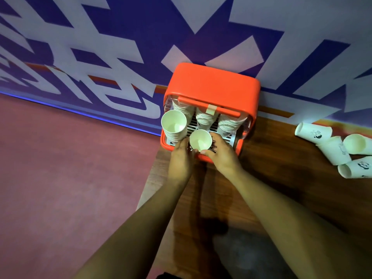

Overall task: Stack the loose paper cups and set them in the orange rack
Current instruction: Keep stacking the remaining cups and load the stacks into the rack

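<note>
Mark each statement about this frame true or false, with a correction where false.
1. Both the left hand and the right hand hold a paper cup at the front of the orange rack. True.
2. The rack is empty. False: it already holds several cup stacks.
3. The loose cups lie on the wooden table to the right of the rack. True.
4. The loose cups stand upright in a neat row. False: they lie tipped on their sides in a cluster.
5. The rack sits in the middle of the floor. False: it sits on the table, against the patterned wall.
</note>
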